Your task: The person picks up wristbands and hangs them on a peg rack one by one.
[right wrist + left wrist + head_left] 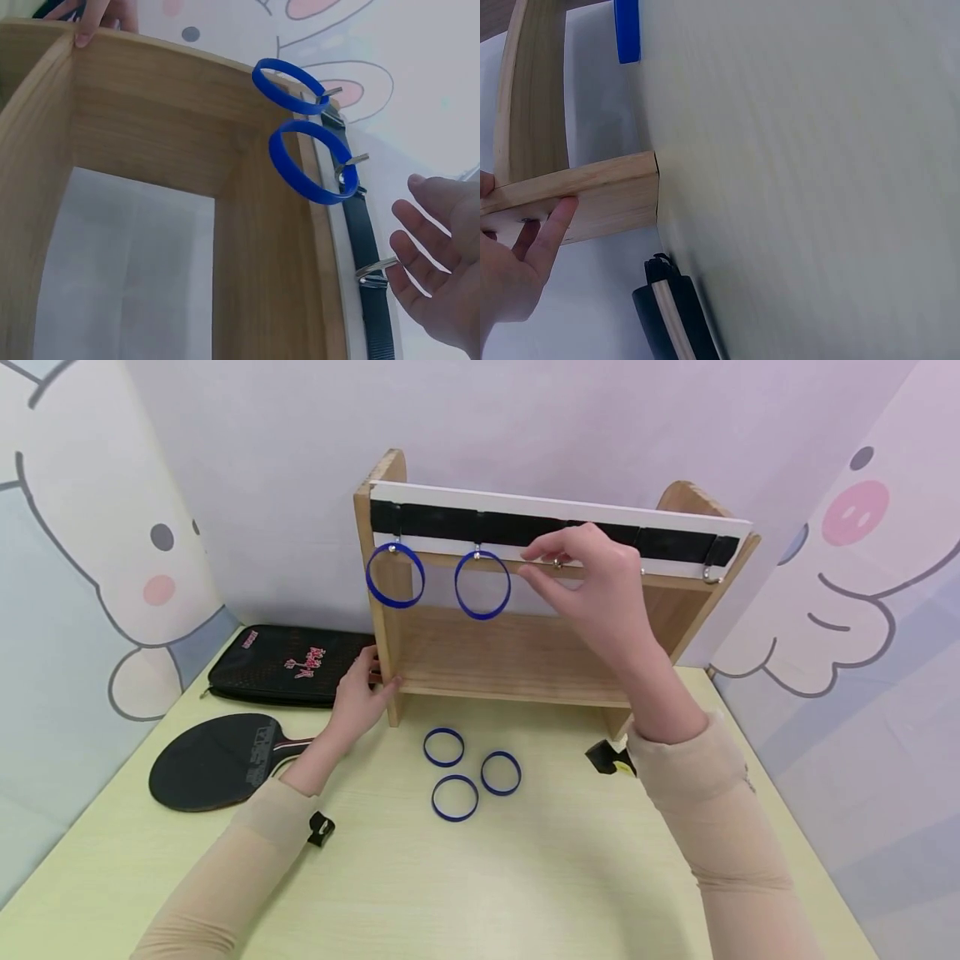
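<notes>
My left hand [356, 700] grips the left side panel of a wooden shelf [510, 652], thumb on one side and fingers on the other. Two blue wristbands hang from metal hooks along the shelf's top front: one [395, 604] at the far left, another [480, 616] beside it. My right hand [600, 577] is raised at the third hook [377, 266], thumb and forefinger apart with nothing between them. In the right wrist view its fingers are spread loosely by that hook. On the table below lie three more blue wristbands, one at the back [444, 765], one at front [454, 819], one at right [501, 793].
A black strip [442, 522] on a white board carries the hooks, with a further one [712, 577] at the right end. Left of the shelf are a black zipped case [277, 664] and a table tennis bat [213, 764]. Printed walls [525, 427] stand behind and at both sides.
</notes>
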Tool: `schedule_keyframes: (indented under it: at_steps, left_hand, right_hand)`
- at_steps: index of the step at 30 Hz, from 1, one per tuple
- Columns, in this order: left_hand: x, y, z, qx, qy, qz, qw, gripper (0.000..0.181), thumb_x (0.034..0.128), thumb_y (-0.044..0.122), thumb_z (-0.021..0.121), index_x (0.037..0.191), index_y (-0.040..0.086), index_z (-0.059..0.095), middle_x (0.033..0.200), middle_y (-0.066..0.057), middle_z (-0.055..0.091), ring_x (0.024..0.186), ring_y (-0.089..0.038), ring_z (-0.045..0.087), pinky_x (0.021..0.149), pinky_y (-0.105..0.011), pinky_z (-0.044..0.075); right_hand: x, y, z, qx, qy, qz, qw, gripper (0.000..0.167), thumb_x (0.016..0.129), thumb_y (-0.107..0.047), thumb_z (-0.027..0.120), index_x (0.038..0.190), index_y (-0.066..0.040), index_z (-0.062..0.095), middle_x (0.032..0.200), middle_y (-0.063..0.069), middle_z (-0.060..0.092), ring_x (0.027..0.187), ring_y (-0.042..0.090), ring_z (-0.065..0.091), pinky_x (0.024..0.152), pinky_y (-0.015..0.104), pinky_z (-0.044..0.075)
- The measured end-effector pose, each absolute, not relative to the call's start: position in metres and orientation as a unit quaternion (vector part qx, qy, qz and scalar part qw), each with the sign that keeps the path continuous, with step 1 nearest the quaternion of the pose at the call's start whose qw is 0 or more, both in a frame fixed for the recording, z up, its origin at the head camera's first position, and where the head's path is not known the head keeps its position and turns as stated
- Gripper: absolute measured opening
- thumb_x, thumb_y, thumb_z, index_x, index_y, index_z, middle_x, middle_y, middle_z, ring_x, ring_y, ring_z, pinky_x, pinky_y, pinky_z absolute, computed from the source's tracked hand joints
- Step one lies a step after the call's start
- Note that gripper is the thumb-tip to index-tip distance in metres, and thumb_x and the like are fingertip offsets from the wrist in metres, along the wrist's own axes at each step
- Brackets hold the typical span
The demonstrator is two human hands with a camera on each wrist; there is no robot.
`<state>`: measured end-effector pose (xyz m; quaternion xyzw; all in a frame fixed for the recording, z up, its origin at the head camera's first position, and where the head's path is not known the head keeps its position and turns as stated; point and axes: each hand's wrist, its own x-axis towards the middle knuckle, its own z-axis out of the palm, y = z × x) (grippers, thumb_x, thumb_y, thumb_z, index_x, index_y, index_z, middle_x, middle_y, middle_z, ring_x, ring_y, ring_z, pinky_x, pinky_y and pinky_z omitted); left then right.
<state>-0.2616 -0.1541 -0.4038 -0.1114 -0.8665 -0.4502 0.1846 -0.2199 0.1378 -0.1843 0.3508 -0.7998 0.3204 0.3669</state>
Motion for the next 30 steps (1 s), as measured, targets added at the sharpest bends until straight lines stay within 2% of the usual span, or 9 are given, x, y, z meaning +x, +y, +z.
schedule_keyframes:
  at_steps: [7,13,24,30]
  left_hand:
    - [-0.262,-0.154,-0.404,-0.113,-0.866,-0.451,0.185,0.056,0.0906,0.016,0.062,0.139,0.005,0.037,0.119,-0.021,0.055,0.101,-0.037,0.058,0.082,-0.054,0.051]
    - [-0.261,-0.154,-0.403,-0.110,-0.866,-0.453,0.182,0.057,0.0897,0.016,0.064,0.139,0.006,0.037,0.120,-0.021,0.055,0.102,-0.037,0.058,0.082,-0.054,0.051]
    - [-0.260,-0.153,-0.404,-0.107,-0.866,-0.453,0.182,0.056,0.0894,0.016,0.064,0.138,0.006,0.038,0.118,-0.020,0.056,0.101,-0.036,0.059,0.082,-0.052,0.052]
    - [-0.261,-0.154,-0.404,-0.108,-0.865,-0.454,0.182,0.056,0.0906,0.017,0.063,0.139,0.005,0.037,0.118,-0.021,0.055,0.102,-0.036,0.058,0.083,-0.054,0.051]
  right_hand:
    - [-0.206,0.147,-0.190,0.372,-0.791,0.324,0.362,0.014,0.081,-0.013,0.075,0.093,-0.008,0.071,0.091,0.001,0.071,0.092,0.014,0.063,0.082,0.027,0.045]
    - [-0.201,0.153,-0.203,0.403,-0.783,0.321,0.349,0.015,0.079,-0.006,0.075,0.093,-0.005,0.070,0.091,0.004,0.071,0.091,0.015,0.065,0.086,0.022,0.048]
    - [-0.202,0.165,-0.242,0.388,-0.813,0.342,0.268,0.021,0.078,-0.006,0.076,0.097,-0.008,0.070,0.096,-0.001,0.070,0.096,0.011,0.063,0.089,0.020,0.047]
    - [-0.209,0.166,-0.274,0.418,-0.811,0.339,0.228,0.023,0.077,-0.005,0.077,0.099,-0.008,0.070,0.100,0.001,0.070,0.096,0.013,0.062,0.085,0.024,0.050]
